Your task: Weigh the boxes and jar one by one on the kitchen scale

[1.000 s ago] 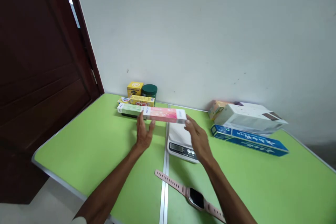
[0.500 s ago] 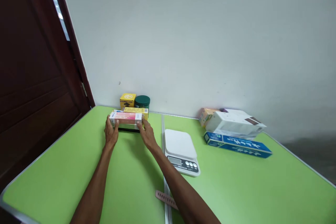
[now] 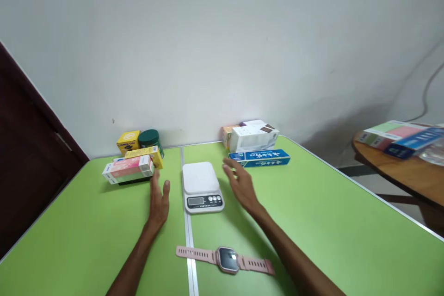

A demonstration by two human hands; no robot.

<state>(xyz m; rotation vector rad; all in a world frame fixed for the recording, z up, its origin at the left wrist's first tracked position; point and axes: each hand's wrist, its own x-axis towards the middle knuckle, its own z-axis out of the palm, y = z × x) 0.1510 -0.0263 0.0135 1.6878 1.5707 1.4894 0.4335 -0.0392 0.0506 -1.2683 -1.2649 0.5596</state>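
Observation:
My left hand (image 3: 159, 201) hovers over the green table with its fingers apart and nothing in them. Just to its left rests a pink and white box (image 3: 128, 169), on top of something dark. My right hand (image 3: 240, 182) is raised with loosely spread fingers, empty, to the right of the white kitchen scale (image 3: 200, 179). Behind that hand lies a long blue box (image 3: 260, 157) with white lettering. Nearest to me, a pink-strapped smartwatch (image 3: 228, 260) lies flat across the metal seam of the table.
At back left stand a yellow cube box (image 3: 128, 142), a dark green lidded jar (image 3: 150, 140) and a flat yellow box (image 3: 145, 153). A white box (image 3: 254, 137) and an orange box (image 3: 227, 136) sit against the wall. Boxes lie on a wooden side table (image 3: 385, 171).
Both hands have let go of the pink and white box, which stays at the left. They have moved right, the right hand toward the blue box. The view has turned right.

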